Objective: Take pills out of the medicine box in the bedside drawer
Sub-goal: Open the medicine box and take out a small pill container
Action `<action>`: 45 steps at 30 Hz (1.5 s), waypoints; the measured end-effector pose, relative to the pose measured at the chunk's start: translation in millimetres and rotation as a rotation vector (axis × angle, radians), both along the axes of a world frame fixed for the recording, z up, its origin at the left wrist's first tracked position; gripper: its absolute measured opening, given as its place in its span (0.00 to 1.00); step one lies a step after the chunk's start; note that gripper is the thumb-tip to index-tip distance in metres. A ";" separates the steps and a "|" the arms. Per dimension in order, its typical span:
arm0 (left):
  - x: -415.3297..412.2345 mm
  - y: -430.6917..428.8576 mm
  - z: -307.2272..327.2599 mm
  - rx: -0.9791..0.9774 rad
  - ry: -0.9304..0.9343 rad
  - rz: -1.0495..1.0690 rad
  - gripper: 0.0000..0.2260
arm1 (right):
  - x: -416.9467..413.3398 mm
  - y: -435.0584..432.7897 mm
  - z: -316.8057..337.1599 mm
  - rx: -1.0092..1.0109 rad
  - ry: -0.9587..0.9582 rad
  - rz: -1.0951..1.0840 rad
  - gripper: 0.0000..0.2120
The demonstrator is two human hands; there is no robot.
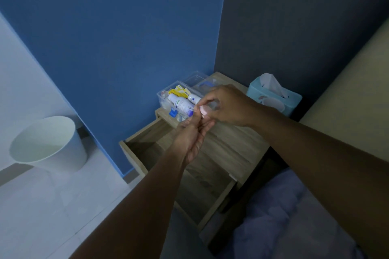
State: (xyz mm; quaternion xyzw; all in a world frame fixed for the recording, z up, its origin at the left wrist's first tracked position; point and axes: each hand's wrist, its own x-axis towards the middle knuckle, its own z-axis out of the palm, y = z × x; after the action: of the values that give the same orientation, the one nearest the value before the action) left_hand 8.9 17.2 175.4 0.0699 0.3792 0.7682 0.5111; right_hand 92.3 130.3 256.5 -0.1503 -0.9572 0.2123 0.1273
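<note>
A clear plastic medicine box (163, 95) stands open on the wooden bedside table (235, 145), filled with white bottles and yellow packets. Its clear lid (194, 79) with a blue handle lies behind it. The drawer (134, 153) below is pulled out and looks empty. My right hand (227, 105) holds a small pale pink pill container (203, 110) tipped downward. My left hand (192, 137) is cupped palm-up right beneath it, fingers touching the container. Whether any pills lie in the palm cannot be seen.
A teal tissue box (273, 99) stands at the table's back right. A white waste bin (48, 143) sits on the pale floor at the left. A blue wall is behind the table, and bedding (284, 212) lies at the lower right.
</note>
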 end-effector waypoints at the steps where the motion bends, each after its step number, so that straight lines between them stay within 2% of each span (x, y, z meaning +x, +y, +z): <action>1: 0.1 -0.4 -1.6 0.006 -0.020 0.006 0.16 | 1.4 -0.3 0.2 -0.034 -0.012 0.018 0.17; 3: 0.4 -1.4 -5.0 0.020 -0.046 0.017 0.17 | 2.4 0.1 -2.3 -0.049 -0.048 -0.023 0.31; 4: 0.3 -2.2 -6.0 0.012 -0.044 0.019 0.16 | 2.4 -1.4 -3.6 -0.025 -0.086 -0.069 0.35; 7: 1.0 -4.2 -6.4 -0.022 0.024 -0.016 0.16 | 3.0 -3.3 -4.6 0.076 -0.166 -0.158 0.28; 10: 2.7 -4.4 -5.0 -0.017 0.052 -0.053 0.19 | 3.8 -1.5 -5.1 0.071 -0.164 -0.071 0.19; 13: 1.1 -2.5 -5.9 -0.023 -0.032 -0.012 0.15 | 3.1 -2.5 -4.1 0.091 -0.111 0.047 0.09; 14: 0.2 -2.3 -6.7 -0.025 -0.055 -0.003 0.15 | 3.5 -1.6 -3.7 0.100 -0.061 0.073 0.09; 17: -1.6 -3.8 -8.1 -0.024 -0.094 -0.003 0.15 | 6.6 4.3 0.0 0.072 0.034 0.081 0.16; 22: -0.6 -7.4 -14.9 0.005 -0.132 -0.044 0.14 | 16.2 14.3 -6.8 -0.040 0.125 -0.054 0.22; 27: 1.7 2.5 -24.1 -0.022 -0.077 -0.077 0.17 | 35.9 26.7 -41.3 -0.165 0.204 -0.250 0.18; 31: 5.4 14.3 -36.5 -0.042 0.086 -0.094 0.20 | 54.9 35.5 -80.7 -0.347 0.302 -0.445 0.14; 36: 8.1 31.9 -57.8 -0.177 0.363 -0.053 0.20 | 73.0 39.2 -137.9 -0.489 0.407 -0.675 0.16; 40: 5.8 50.4 -80.5 -0.274 0.550 -0.098 0.17 | 82.9 37.3 -184.8 -0.584 0.391 -0.799 0.17; 43: 3.3 65.7 -96.4 -0.346 0.760 -0.180 0.16 | 88.9 35.5 -213.6 -0.579 0.357 -0.833 0.12; 45: 1.1 73.8 -107.5 -0.385 0.940 -0.233 0.15 | 92.8 34.6 -225.3 -0.454 0.343 -0.834 0.10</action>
State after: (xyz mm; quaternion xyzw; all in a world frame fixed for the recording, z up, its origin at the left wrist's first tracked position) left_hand 10.0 91.0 67.8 0.3535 0.6919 0.5082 0.3715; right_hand 185.1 164.9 31.2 -0.5069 -0.7105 0.3678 0.3209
